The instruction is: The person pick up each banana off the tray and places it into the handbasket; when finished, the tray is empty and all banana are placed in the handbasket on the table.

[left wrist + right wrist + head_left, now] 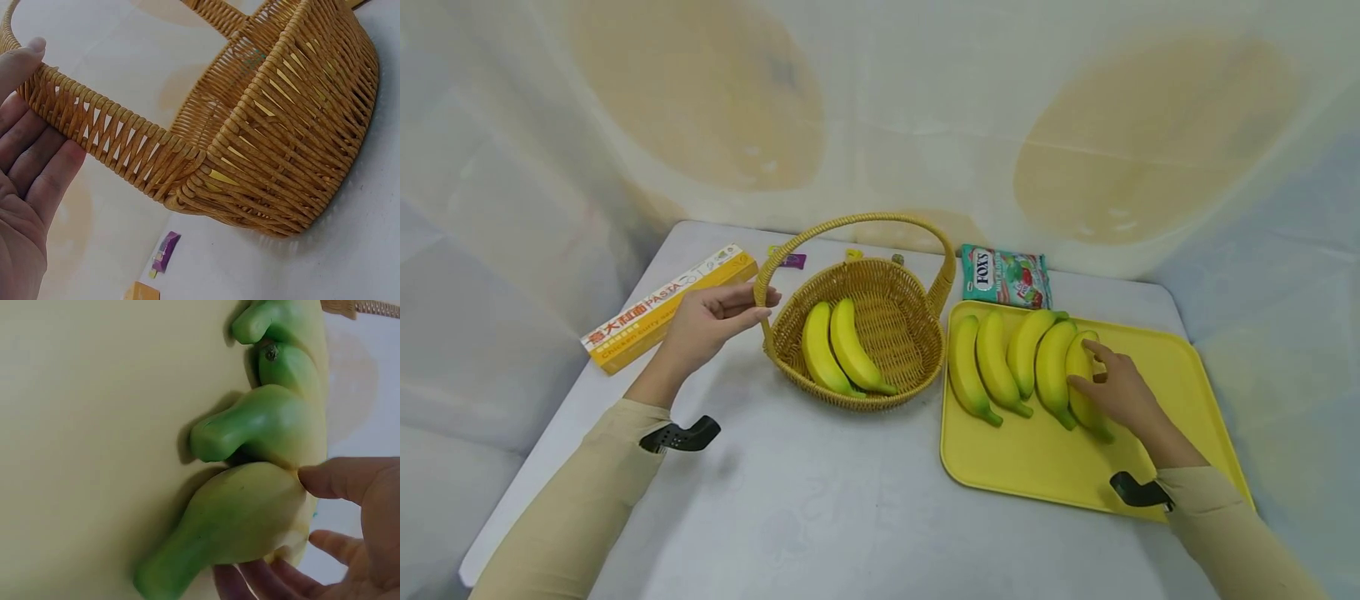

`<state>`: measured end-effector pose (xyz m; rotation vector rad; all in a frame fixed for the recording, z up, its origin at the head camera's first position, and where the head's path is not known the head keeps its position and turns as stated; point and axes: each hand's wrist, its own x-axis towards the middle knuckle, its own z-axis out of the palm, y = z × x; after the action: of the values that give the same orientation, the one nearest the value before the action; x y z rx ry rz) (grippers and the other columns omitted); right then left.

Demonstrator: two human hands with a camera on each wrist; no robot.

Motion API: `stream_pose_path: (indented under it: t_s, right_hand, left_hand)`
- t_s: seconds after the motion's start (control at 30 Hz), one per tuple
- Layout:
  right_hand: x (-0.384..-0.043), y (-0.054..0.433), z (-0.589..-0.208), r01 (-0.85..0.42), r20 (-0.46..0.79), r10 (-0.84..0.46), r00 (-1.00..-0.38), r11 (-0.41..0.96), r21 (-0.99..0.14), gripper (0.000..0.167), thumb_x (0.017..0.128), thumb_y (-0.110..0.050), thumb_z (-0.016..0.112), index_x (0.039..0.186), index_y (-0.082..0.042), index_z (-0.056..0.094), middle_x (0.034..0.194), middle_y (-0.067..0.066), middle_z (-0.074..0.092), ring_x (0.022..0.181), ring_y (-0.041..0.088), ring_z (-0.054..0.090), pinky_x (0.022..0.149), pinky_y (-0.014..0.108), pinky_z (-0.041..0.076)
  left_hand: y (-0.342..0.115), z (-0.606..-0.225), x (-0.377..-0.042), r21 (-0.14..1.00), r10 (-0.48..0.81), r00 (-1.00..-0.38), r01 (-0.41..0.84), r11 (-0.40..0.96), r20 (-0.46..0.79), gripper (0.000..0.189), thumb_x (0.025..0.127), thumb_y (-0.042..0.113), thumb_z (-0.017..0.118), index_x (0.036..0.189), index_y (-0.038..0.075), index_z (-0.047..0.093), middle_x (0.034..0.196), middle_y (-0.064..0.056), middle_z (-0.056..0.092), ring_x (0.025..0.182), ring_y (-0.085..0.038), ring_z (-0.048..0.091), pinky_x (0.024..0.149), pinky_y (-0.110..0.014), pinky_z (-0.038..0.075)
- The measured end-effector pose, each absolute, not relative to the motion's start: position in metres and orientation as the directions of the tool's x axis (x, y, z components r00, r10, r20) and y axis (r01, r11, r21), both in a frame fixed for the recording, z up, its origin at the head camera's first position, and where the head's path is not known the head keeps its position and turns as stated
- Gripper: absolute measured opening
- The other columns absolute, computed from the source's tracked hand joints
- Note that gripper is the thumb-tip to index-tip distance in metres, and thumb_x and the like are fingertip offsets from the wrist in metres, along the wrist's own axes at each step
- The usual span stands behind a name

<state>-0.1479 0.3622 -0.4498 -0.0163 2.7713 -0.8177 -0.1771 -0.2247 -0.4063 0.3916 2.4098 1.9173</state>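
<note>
My left hand (pixel 709 323) holds the side of the arched handle (pixel 106 128) of a woven basket (pixel 898 333), thumb on one face and fingers on the other. Two yellow bananas (pixel 850 343) lie side by side in the basket. At the right, my right hand (pixel 1116 385) grips the rightmost banana (pixel 231 515) in a row on a yellow tray (pixel 1037 467), its thumb on one side and fingertips on the other. Several more bananas (pixel 992 358) lie left of it, green stems toward the near side.
A pasta box (pixel 662 312) lies slanted left of the basket. Behind the tray is a teal Fox's candy bag (pixel 1006 277). Small wrapped sweets, one purple (pixel 793 261), lie behind the basket. Pale patterned curtains surround the white table (pixel 820 500).
</note>
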Motion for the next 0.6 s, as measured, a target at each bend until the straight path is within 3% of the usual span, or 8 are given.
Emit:
stream_pose_path:
  t_s: [0.2, 0.6]
  right_hand:
    - [-0.146, 0.367, -0.454, 0.086, -0.277, -0.081, -0.957, 0.836, -0.542, 0.082, 0.104, -0.041, 0.057, 0.159, 0.003, 0.016, 0.14, 0.044, 0.042, 0.124, 0.058, 0.047, 0.091, 0.064, 0.05]
    - [-0.139, 0.361, -0.436, 0.019, -0.196, -0.115, -0.974, 0.818, -0.575, 0.074, 0.106, -0.037, 0.055, 0.162, -0.005, 0.018, 0.144, 0.04, 0.041, 0.116, 0.055, 0.055, 0.085, 0.059, 0.056]
  left_hand:
    - [-0.225, -0.406, -0.177, 0.963, 0.228, -0.964, 0.182, 0.197, 0.135, 0.039, 0.094, 0.019, 0.076, 0.128, 0.001, 0.069, 0.12, -0.004, 0.074, 0.113, -0.016, 0.07, 0.096, -0.025, 0.055]
    - [-0.225, -0.406, -0.177, 0.961, 0.223, -0.966, 0.177, 0.211, 0.129, 0.038, 0.094, 0.02, 0.076, 0.127, 0.002, 0.07, 0.119, -0.003, 0.074, 0.113, -0.016, 0.07, 0.096, -0.023, 0.054]
